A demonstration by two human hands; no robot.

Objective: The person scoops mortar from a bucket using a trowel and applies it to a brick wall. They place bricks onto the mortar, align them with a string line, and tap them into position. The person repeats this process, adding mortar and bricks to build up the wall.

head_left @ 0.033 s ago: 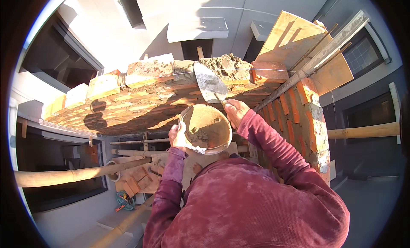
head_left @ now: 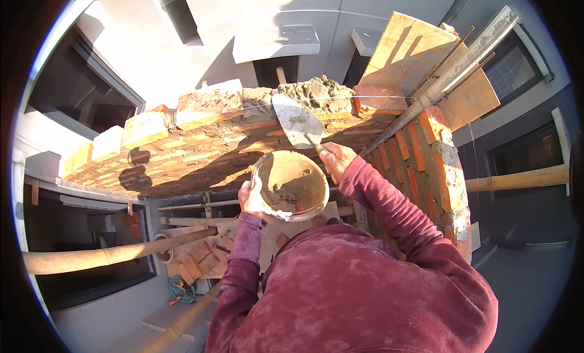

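My left hand [head_left: 249, 198] is closed on the left rim of a round bowl [head_left: 297, 164], holding it tilted before my body. A little grey mortar [head_left: 281, 196] lies inside. In my right hand [head_left: 337, 161] is the handle of a trowel [head_left: 298, 125]. Its broad, mortar-smeared blade reaches away from me, with the tip at the wall's top edge. Rough wet mortar [head_left: 325, 91] covers the top of the brick wall [head_left: 201, 147] beside the blade. A taut string [head_left: 386, 97] runs along this top course, past a brick [head_left: 378, 102] at the right.
A second brick wall [head_left: 451, 170] stands at the right, by a slanting straight post [head_left: 453, 79] and a plywood board [head_left: 404, 49]. Bamboo poles cross at the left [head_left: 115, 254] and right [head_left: 517, 178]. Loose bricks [head_left: 198, 260] lie on planks at lower left.
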